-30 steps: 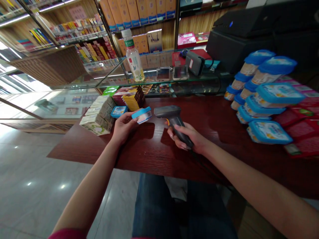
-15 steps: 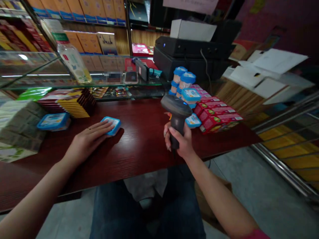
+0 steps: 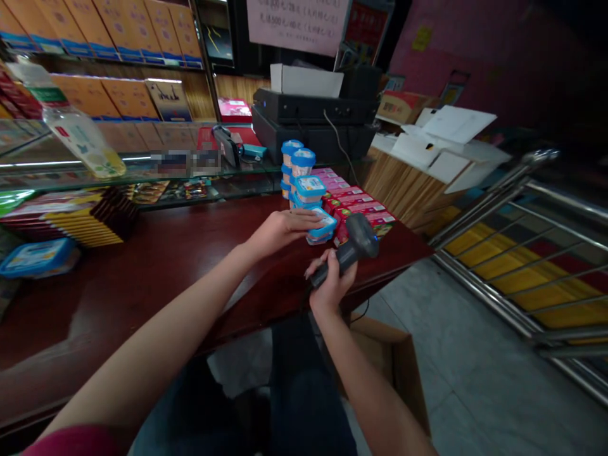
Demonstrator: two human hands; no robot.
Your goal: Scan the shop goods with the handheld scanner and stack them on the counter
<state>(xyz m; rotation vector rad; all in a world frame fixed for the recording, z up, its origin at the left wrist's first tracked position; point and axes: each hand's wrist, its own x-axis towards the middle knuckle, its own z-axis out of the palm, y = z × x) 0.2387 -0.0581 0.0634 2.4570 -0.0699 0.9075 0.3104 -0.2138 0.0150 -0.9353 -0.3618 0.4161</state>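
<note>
The left hand (image 3: 285,229) reaches across the body to the right, fingers stretched almost flat along the lid of a blue-lidded tub (image 3: 323,225). The thumb is out of sight, so I cannot tell whether the hand grips the tub or only rests on it. That tub sits low at the near edge of a pile of blue-lidded tubs (image 3: 303,174), close to the right end of the worktop (image 3: 166,266).

Just below, the right hand (image 3: 331,285) is closed tight around the handle of a dark barcode scanner (image 3: 355,246). The scanner is tilted, with its head up and to the right, just beside the tub and off the front edge of the worktop.

Behind the tub lie rows of red boxes (image 3: 363,206) — flat, side by side, touching the pile. Further back stands a black printer (image 3: 313,120) with a white box on top.

To the left, the dark red wood runs bare for a stretch, then comes a fanned stack of flat packs (image 3: 80,218) (yellow edges, dark covers) and another blue tub (image 3: 38,256), well apart from the hands. Above them a glass shelf (image 3: 142,168) carries a clear bottle (image 3: 80,136), which looks tilted from here.

On the floor by the person's knees stands an open cardboard box (image 3: 394,354) — and off to the right, a metal railing (image 3: 522,209).
</note>
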